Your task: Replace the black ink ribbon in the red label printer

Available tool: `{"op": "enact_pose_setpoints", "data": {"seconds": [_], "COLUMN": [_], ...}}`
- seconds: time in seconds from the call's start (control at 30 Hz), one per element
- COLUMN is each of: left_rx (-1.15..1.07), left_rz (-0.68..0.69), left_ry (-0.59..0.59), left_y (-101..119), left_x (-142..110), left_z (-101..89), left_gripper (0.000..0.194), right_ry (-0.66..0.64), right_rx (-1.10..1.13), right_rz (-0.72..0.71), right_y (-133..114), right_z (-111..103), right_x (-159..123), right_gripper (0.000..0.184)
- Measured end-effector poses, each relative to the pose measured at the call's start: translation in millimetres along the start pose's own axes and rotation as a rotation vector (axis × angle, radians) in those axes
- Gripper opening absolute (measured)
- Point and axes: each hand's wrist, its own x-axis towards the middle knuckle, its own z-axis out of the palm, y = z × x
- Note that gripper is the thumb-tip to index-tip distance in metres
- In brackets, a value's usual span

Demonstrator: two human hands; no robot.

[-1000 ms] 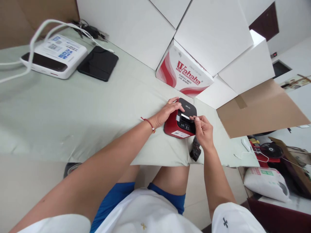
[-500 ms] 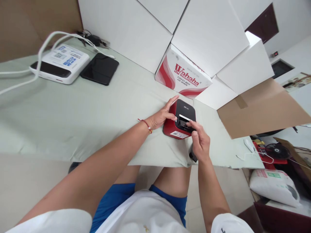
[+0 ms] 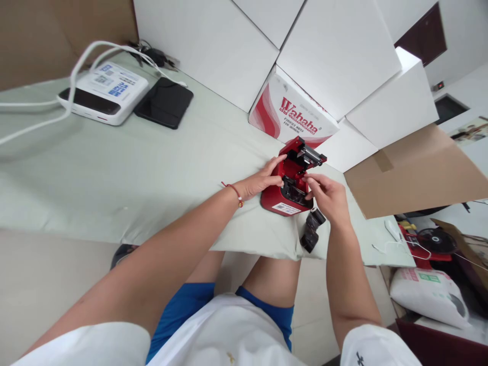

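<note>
A red and black label printer (image 3: pixel 280 201) stands on the cloth-covered table with its lid (image 3: pixel 310 155) raised, showing a red inside with black parts. My left hand (image 3: pixel 259 184) grips its left side, thumb at the front edge and a finger stretched along the opening. At the opening's right side is my right hand (image 3: pixel 330 198), fingers bent and thumb apart from them, fingertips at the inner edge. I see nothing held in it. A dark, glossy curled strip or roll (image 3: pixel 312 229) lies on the table just right of the printer, near the front edge.
Behind the printer stands a red and white Wahaha carton (image 3: pixel 290 114) against stacked white boxes (image 3: pixel 339 51). At the left lie a white device (image 3: pixel 110 94) with cables and a black phone (image 3: pixel 165 103). A cardboard flap (image 3: pixel 415 173) juts in on the right.
The printer's lid has swung up from closed to raised. My right hand has moved right and a little up, uncovering the dark strip. My left hand stays on the printer's side.
</note>
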Motion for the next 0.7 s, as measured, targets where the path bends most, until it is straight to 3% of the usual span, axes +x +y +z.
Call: {"op": "enact_pose_setpoints", "data": {"seconds": [0.07, 0.17, 0.27, 0.4, 0.53, 0.63, 0.7], "left_rx": [-0.029, -0.036, -0.017, -0.041, -0.079, -0.057, -0.039], "left_rz": [-0.019, -0.001, 0.022, -0.001, 0.000, 0.005, -0.006], "left_ry": [0.021, 0.043, 0.060, 0.053, 0.030, 0.040, 0.040], "left_y": [0, -1, -1, 1, 1, -1, -2], "left_x": [1, 5, 8, 7, 6, 8, 10], "left_z": [1.4, 0.9, -0.6, 0.0, 1.1, -0.9, -2.7], "left_gripper": [0.108, 0.105, 0.099, 0.099, 0.097, 0.093, 0.094], "right_ry": [-0.180, -0.439, -0.567, -0.468, -0.178, -0.103, -0.094], "right_rx": [-0.196, -0.501, -0.613, -0.611, -0.312, -0.034, 0.039], "right_rz": [0.030, -0.006, 0.002, -0.002, -0.006, 0.084, 0.233], "right_y": [-8, -17, -24, -33, -31, -9, 14], "right_z": [-2, 9, 25, 19, -36, -83, -99], "right_x": [29, 65, 81, 70, 34, 12, 5], "right_gripper": [0.029, 0.039, 0.044, 0.040, 0.036, 0.046, 0.054]}}
